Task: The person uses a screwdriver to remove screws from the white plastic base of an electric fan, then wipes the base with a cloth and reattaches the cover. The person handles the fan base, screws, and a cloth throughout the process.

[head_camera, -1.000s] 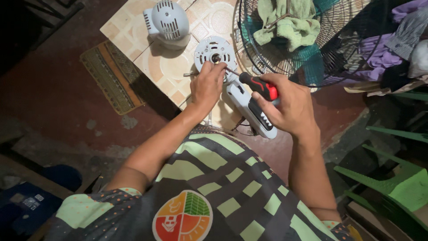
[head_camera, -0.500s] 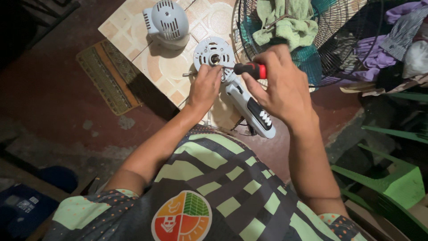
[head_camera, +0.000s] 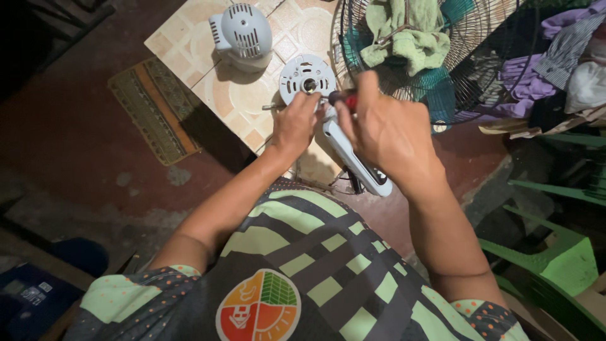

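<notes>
My left hand (head_camera: 295, 123) presses the round white plastic fan motor face (head_camera: 307, 79). My right hand (head_camera: 388, 129) grips the red-handled screwdriver (head_camera: 345, 99). I think its tip could slip and poke my fingers.

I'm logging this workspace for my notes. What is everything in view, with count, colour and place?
Fan motor front plate: one, white, round, on the tiled surface, under the hands.
Fan neck housing: one, white with dark buttons, running from the plate toward the person.
Screwdriver: one, red and black handle, in the right hand.
Motor rear cover: one, pale grey, vented, upper left of the tiled surface.
Tiled surface: one, beige patterned.
Fan grille: one, dark wire, top right.
Cloth: one, green, on the grille.
Mat: one, striped, on the floor at left.
Left hand: on the plate's edge.
Right hand: gripping the screwdriver.
</notes>
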